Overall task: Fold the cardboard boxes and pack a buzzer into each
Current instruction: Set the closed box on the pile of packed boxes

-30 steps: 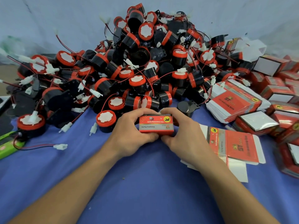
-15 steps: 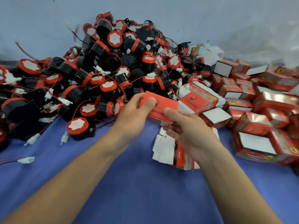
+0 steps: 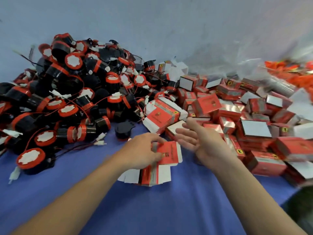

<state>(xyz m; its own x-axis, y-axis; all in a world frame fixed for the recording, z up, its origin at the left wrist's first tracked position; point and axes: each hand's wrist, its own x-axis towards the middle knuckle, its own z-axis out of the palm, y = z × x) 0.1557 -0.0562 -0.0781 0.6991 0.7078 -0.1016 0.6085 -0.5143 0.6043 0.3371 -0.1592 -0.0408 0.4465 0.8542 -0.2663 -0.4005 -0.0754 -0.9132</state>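
My left hand (image 3: 142,150) pinches a flat, unfolded red and white cardboard box (image 3: 170,154) at the top of a small stack of flat boxes (image 3: 149,175) on the blue cloth. Just right of it, my right hand (image 3: 205,145) is open, fingers spread, holding nothing. A closed red box (image 3: 205,106) sits tilted on top of the pile of closed boxes (image 3: 257,133) beyond my right hand. A big heap of black and red buzzers (image 3: 71,102) with red wires and white plugs fills the left.
A second, thicker stack of flat boxes (image 3: 162,116) lies between the buzzer heap and the closed boxes. One black buzzer (image 3: 123,131) stands alone near my left hand. A clear plastic bag (image 3: 277,85) lies at the far right. Blue cloth (image 3: 169,209) covers the table.
Both hands held a closed red box and carried it right; now it is out of my hands, my right hand is open, and my left hand has dropped onto a flat box.
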